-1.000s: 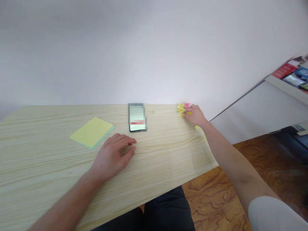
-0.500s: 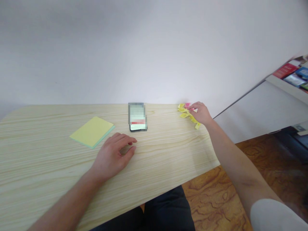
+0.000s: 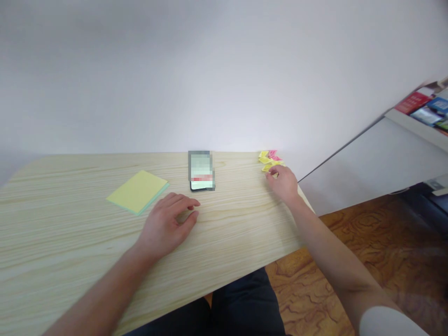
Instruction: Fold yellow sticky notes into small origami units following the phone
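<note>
My left hand (image 3: 170, 224) rests on the table with its fingers loosely curved, thumb and forefinger apart, and nothing in it. To its upper left lies a square pad of paper (image 3: 138, 190), yellow on top with green sheets beneath. My right hand (image 3: 285, 184) is at the table's right end, beside small folded yellow paper pieces (image 3: 265, 160) and a folded pink paper piece (image 3: 273, 155). Its thumb and forefinger are curved with a small gap between; I see nothing held there. That hand hides some of the yellow pieces.
A phone (image 3: 201, 171) with a blurred-out screen lies near the wall (image 3: 224, 84). The wooden table (image 3: 227, 233) ends above my dark-trousered legs. At the far right is a shelf (image 3: 416, 128) with books or magazines, over a wood-patterned floor (image 3: 332, 256).
My right hand has drawn back from the pink piece, down towards me, uncovering the pink piece and covering the lower yellow pieces. My left hand stays put.
</note>
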Tool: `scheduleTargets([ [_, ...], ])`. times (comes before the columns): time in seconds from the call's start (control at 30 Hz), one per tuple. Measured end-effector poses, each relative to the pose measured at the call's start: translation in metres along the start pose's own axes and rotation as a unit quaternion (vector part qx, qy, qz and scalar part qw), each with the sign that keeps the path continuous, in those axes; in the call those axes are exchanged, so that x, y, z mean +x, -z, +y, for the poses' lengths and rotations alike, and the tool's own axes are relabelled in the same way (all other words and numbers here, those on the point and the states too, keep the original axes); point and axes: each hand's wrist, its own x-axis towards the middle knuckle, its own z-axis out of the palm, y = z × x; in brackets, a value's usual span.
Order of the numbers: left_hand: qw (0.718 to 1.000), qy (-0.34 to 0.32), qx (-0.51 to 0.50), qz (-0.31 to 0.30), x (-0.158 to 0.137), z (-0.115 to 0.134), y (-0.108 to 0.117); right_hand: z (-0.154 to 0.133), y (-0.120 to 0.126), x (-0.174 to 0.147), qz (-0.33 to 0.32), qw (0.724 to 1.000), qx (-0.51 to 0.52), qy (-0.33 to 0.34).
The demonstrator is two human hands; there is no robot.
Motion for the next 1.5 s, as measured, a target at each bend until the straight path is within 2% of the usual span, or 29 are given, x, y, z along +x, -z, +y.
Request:
scheduleTargets([
  [0.1, 1.000, -0.001, -0.001, 0.005, 0.000, 0.000, 0.001, -0.022, -0.003, -0.027, -0.014, 1.000, -0.006, -0.006],
  [0.2, 1.000, -0.012, 0.002, 0.011, 0.000, 0.001, 0.000, -0.050, -0.004, -0.053, -0.039, 0.999, 0.003, 0.018],
  [0.4, 0.998, -0.005, 0.024, 0.065, 0.000, 0.012, 0.001, -0.115, -0.010, -0.081, -0.051, 0.988, 0.113, 0.094],
  [0.47, 0.997, 0.007, 0.056, 0.060, 0.000, 0.011, 0.008, -0.137, -0.013, -0.086, -0.057, 0.977, 0.155, 0.133],
  [0.57, 0.985, 0.064, 0.139, 0.085, -0.001, -0.005, 0.030, -0.167, -0.017, -0.093, -0.071, 0.958, 0.205, 0.187],
  [0.7, 0.949, 0.191, 0.228, 0.100, -0.008, -0.049, 0.059, -0.195, -0.019, -0.098, -0.109, 0.937, 0.230, 0.239],
  [0.77, 0.937, 0.236, 0.243, 0.086, -0.012, -0.067, 0.066, -0.206, -0.021, -0.099, -0.127, 0.931, 0.226, 0.256],
  [0.87, 0.930, 0.259, 0.254, 0.060, -0.015, -0.080, 0.067, -0.224, -0.026, -0.096, -0.150, 0.930, 0.203, 0.267],
  [1.17, 0.926, 0.252, 0.261, 0.108, -0.019, -0.078, 0.059, -0.267, -0.045, -0.074, -0.189, 0.936, 0.114, 0.275],
  [1.3, 0.925, 0.237, 0.269, 0.124, -0.020, -0.079, 0.059, -0.272, -0.049, -0.074, -0.177, 0.938, 0.099, 0.281],
  [1.5, 0.926, 0.207, 0.297, 0.107, -0.021, -0.072, 0.059, -0.271, -0.049, -0.078, -0.160, 0.940, 0.094, 0.286],
])
